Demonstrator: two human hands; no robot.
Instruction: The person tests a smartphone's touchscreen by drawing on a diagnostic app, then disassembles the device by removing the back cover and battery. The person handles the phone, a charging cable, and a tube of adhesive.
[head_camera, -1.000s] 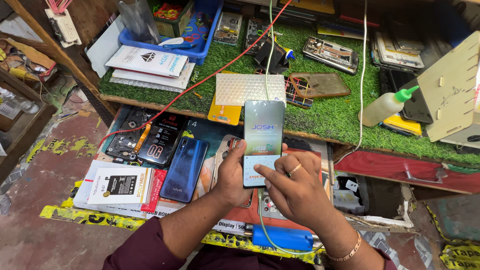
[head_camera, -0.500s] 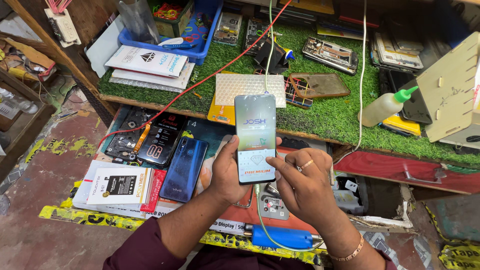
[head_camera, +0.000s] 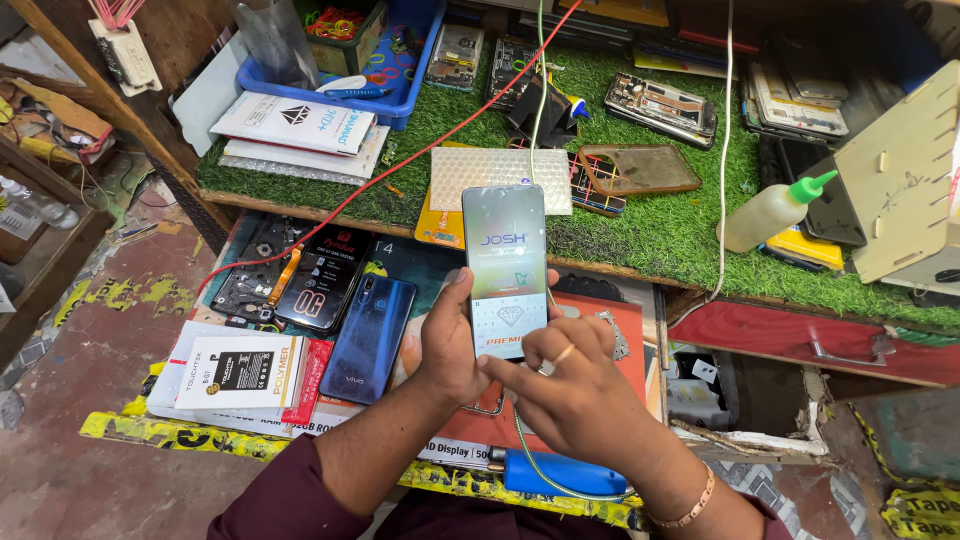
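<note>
Seemingly both hands (head_camera: 450, 345) grip smartphone (head_camera: 506, 262) (blue phone (head_camera: 370, 337) beside).

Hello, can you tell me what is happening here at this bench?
A person stands a phone upright above a low shelf, gripping its lower part in the left hand. The right hand touches the bottom of the screen with its fingers. The screen is lit. A green cable hangs below the phone. A blue phone lies on the shelf to the left, and a squeeze bottle lies on the green mat behind.
</note>
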